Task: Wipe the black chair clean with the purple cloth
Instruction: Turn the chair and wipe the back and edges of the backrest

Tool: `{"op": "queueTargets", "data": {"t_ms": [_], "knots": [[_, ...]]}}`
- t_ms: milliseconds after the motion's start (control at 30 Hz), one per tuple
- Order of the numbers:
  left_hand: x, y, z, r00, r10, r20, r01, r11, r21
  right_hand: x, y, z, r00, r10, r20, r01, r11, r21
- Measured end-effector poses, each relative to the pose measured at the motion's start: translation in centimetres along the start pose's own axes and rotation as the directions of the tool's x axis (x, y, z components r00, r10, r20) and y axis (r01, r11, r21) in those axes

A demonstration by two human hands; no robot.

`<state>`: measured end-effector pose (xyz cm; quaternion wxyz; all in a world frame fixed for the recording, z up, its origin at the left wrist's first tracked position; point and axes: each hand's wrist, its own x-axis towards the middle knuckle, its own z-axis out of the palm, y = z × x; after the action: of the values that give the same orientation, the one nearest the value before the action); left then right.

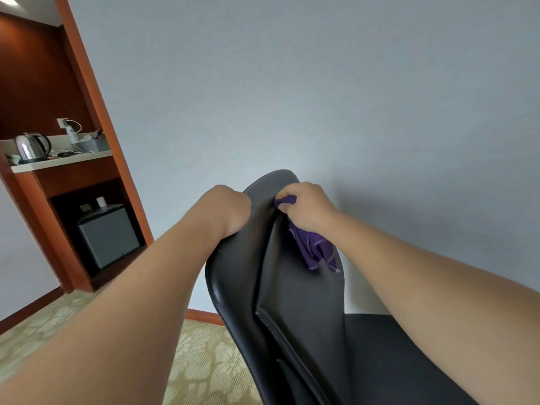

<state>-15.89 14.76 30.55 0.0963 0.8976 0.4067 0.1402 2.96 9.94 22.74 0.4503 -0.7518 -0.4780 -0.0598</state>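
Note:
The black chair (292, 293) fills the lower middle of the head view, its padded backrest rising toward the wall and its seat at the lower right. My left hand (226, 210) grips the backrest's left edge near the top. My right hand (306, 207) is closed on the purple cloth (314, 248) and presses it against the upper front of the backrest. Most of the cloth hangs loose below that hand. The chair's base is out of sight.
A grey wall (321, 97) stands right behind the chair. At the left, a wooden alcove (96, 112) holds a counter with a steel kettle (30, 146) and a small black fridge (108, 235) below. Patterned carpet (201, 361) covers the floor.

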Motion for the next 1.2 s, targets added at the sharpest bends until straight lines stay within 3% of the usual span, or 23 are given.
{"op": "queueTargets", "data": {"t_ms": [200, 467, 667, 967, 1067, 1200], "knots": [[-1.4, 0.1, 0.0, 0.997, -0.059, -0.046, 0.051, 0.987, -0.155, -6.4, -3.7, -1.0, 0.998, -0.059, 0.022, 0.057, 0.996, 0.073], [-3.2, 0.4, -0.3, 0.999, -0.033, -0.042, 0.030, 0.998, -0.059, -15.0, -7.3, -2.3, 0.991, -0.131, 0.029, 0.124, 0.977, 0.174], [-4.0, 1.1, -0.3, 0.995, -0.096, -0.034, 0.085, 0.968, -0.238, -20.2, -8.7, -3.2, 0.982, -0.189, -0.003, 0.183, 0.948, 0.260], [-5.9, 1.9, -0.4, 0.996, -0.073, -0.043, 0.071, 0.996, -0.045, -26.2, -9.2, -2.5, 0.959, -0.201, -0.202, 0.261, 0.904, 0.340], [-7.2, 2.5, -0.5, 0.999, -0.026, -0.022, 0.028, 0.995, 0.093, -28.1, -9.3, -1.8, 0.937, -0.150, -0.317, 0.262, 0.901, 0.347], [-9.1, 3.2, -0.5, 0.999, -0.039, 0.001, 0.039, 0.990, 0.134, -30.5, -9.3, -1.0, 0.897, -0.013, -0.441, 0.216, 0.885, 0.413]]}}
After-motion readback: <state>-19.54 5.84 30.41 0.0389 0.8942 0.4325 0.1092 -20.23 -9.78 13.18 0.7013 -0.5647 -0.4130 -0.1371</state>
